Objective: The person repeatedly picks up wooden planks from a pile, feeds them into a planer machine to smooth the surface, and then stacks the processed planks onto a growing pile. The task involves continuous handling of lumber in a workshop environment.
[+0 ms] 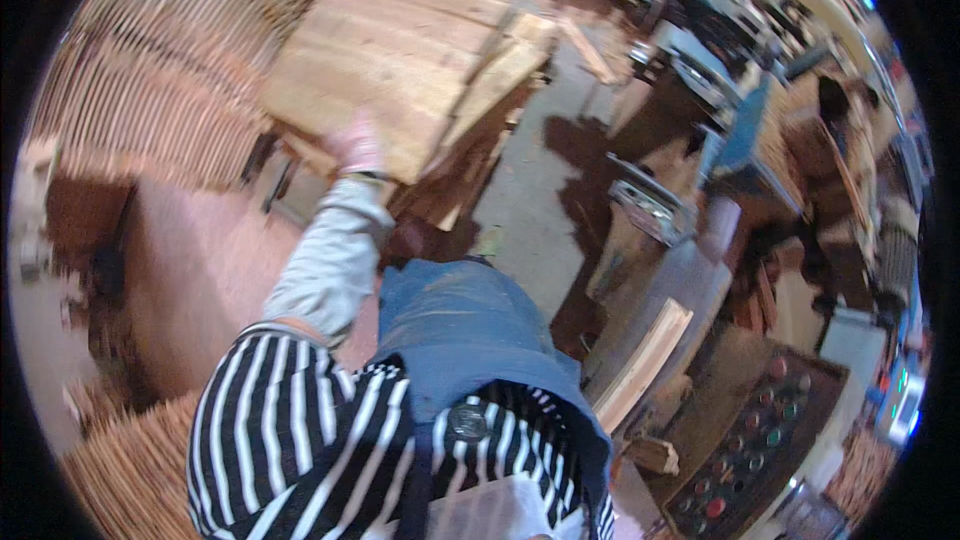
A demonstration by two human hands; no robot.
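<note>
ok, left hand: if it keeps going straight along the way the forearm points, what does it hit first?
Most likely the stack of wooden boards. The left hand reaches up and away from the body and already sits at the stack's near edge, apparently touching it, though motion blur and depth leave contact unsure. Nothing else shows in that line.

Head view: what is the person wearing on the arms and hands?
The left arm wears a pale grey sleeve cover over a black-and-white striped sleeve. The left hand seems to wear a pinkish glove, though it is blurred. The right hand is out of view.

Rough, matt wooden boards point(400, 70)
</note>
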